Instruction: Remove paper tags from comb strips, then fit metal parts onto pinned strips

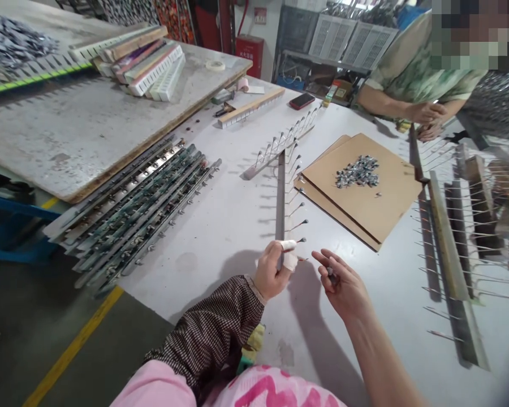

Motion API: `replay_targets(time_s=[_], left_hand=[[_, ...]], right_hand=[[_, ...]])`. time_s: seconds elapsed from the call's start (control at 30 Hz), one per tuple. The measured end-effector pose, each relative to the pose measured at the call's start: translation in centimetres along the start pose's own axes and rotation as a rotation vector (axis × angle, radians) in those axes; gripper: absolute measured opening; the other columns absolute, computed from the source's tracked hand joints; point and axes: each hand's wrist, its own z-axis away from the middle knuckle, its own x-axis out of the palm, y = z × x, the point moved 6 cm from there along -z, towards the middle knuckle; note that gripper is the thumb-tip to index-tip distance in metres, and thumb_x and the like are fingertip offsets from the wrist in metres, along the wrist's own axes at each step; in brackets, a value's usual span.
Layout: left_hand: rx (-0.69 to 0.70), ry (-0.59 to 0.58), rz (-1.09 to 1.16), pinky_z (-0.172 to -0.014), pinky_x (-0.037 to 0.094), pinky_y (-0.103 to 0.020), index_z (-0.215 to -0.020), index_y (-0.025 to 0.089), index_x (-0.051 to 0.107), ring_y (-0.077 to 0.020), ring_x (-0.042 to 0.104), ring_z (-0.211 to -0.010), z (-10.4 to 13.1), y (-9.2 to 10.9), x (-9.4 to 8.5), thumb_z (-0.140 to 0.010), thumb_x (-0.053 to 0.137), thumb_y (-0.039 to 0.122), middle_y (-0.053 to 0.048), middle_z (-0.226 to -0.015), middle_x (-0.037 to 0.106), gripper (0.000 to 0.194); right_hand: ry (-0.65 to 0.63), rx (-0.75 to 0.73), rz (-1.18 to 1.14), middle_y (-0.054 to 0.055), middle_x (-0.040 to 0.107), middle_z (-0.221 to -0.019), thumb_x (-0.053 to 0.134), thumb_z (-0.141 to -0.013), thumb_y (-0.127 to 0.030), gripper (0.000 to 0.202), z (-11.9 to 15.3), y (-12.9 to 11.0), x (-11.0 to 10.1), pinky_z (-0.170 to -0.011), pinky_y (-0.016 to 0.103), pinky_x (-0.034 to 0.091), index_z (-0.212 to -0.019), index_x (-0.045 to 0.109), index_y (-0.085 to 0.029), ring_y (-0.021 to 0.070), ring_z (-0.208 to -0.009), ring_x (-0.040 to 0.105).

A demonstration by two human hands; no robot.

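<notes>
My left hand (274, 274), white wraps on its fingers, is closed round the near end of a grey metal bar (280, 192). Thin wire pins stick out from the bar's right side, several with a small dark grey piece (304, 221) on the tip. Just right of the bar is my right hand (341, 282), palm partly up, index finger stretched toward a pin by the left hand. Its curled fingers hold a small grey piece (331, 272); whether more lie underneath is hidden. A pile of similar grey pieces (358, 171) lies on brown cardboard (375, 212).
A second pinned bar (275, 155) lies beyond mine. Stacked metal bars (139, 209) lie left. More pinned bars (449, 237), their pins pointing sideways, lie right. A phone (302, 101) and a wooden strip (250, 107) are farther back. A co-worker's hands (428, 120) work across the table.
</notes>
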Motion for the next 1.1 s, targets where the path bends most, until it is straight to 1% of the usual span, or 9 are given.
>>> replay_targets(time_s=[0.13,0.27,0.33,0.53,0.67,0.77,0.9,1.0,1.1], left_hand=[[0.052,-0.164,-0.022,-0.094,0.059,-0.038,-0.120,0.019,0.061,-0.0228,0.069,-0.105,0.8,0.4,1.4,-0.098,0.057,0.031,-0.010,-0.108,0.071,0.025],[0.036,-0.174,-0.083,-0.093,0.060,-0.036,-0.113,0.020,0.065,-0.0201,0.070,-0.104,0.8,-0.3,2.0,-0.101,0.052,0.027,-0.007,-0.104,0.073,0.018],[0.034,-0.173,-0.092,-0.092,0.060,-0.035,-0.111,0.020,0.066,-0.0196,0.070,-0.103,0.8,-0.5,2.0,-0.102,0.051,0.027,-0.007,-0.104,0.074,0.018],[0.024,-0.177,-0.088,-0.092,0.060,-0.034,-0.113,0.020,0.066,-0.0191,0.071,-0.104,0.8,-0.5,1.8,-0.102,0.053,0.029,-0.007,-0.105,0.075,0.019],[0.038,-0.165,-0.077,-0.093,0.060,-0.033,-0.112,0.020,0.066,-0.0185,0.071,-0.104,0.8,-0.4,1.8,-0.102,0.053,0.029,-0.007,-0.106,0.075,0.019],[0.030,-0.167,-0.077,-0.093,0.061,-0.033,-0.112,0.020,0.067,-0.0185,0.072,-0.104,0.9,-0.6,1.9,-0.102,0.053,0.029,-0.006,-0.105,0.075,0.019],[0.026,-0.168,-0.078,-0.094,0.060,-0.033,-0.110,0.020,0.067,-0.0187,0.071,-0.104,0.9,-0.7,1.9,-0.102,0.053,0.028,-0.007,-0.106,0.074,0.019],[0.019,-0.178,-0.080,-0.095,0.060,-0.033,-0.111,0.020,0.067,-0.0189,0.071,-0.105,0.9,-0.6,1.9,-0.102,0.053,0.028,-0.007,-0.106,0.075,0.019],[0.011,-0.183,-0.087,-0.095,0.060,-0.033,-0.110,0.020,0.067,-0.0189,0.071,-0.105,0.9,-0.7,1.9,-0.102,0.053,0.028,-0.007,-0.105,0.074,0.018]], right_hand=[[-0.003,0.024,-0.046,0.009,0.077,-0.102,0.087,-0.071,-0.031,0.022,0.0,0.3,-0.1,-0.036,0.014,0.030,-0.084,0.073,-0.021,0.0085,-0.060,0.051],[-0.075,0.032,-0.063,0.010,0.075,-0.107,0.084,-0.056,-0.016,0.035,0.0,0.4,0.3,-0.042,0.014,0.037,-0.091,0.077,-0.018,0.0113,-0.073,0.057],[-0.098,0.019,-0.047,0.011,0.075,-0.108,0.084,-0.054,-0.014,0.039,0.1,0.4,0.6,-0.044,0.014,0.040,-0.093,0.078,-0.017,0.0118,-0.075,0.059],[-0.084,0.025,0.026,0.009,0.075,-0.093,0.094,-0.063,-0.033,0.040,0.6,0.8,1.0,-0.039,0.014,0.034,-0.095,0.076,-0.018,0.0121,-0.068,0.061],[-0.064,0.038,0.049,0.004,0.071,-0.074,0.090,-0.070,-0.049,0.044,0.7,1.4,1.0,-0.036,0.015,0.029,-0.097,0.071,-0.020,0.0085,-0.051,0.051],[-0.076,0.043,0.026,0.000,0.064,-0.065,0.086,-0.074,-0.051,0.040,0.6,1.5,1.3,-0.037,0.016,0.028,-0.092,0.067,-0.021,0.0064,-0.045,0.043],[-0.093,0.073,-0.025,0.002,0.069,-0.078,0.087,-0.070,-0.038,0.037,0.6,1.3,1.7,-0.040,0.016,0.033,-0.097,0.068,-0.021,0.0090,-0.057,0.052],[-0.145,0.033,0.023,0.005,0.073,-0.091,0.088,-0.064,-0.025,0.050,0.9,0.9,2.0,-0.044,0.016,0.036,-0.110,0.069,-0.021,0.0109,-0.065,0.057],[-0.159,0.003,0.092,0.007,0.074,-0.096,0.089,-0.070,-0.031,0.046,1.0,0.8,1.7,-0.041,0.014,0.032,-0.110,0.069,-0.020,0.0088,-0.062,0.055]])
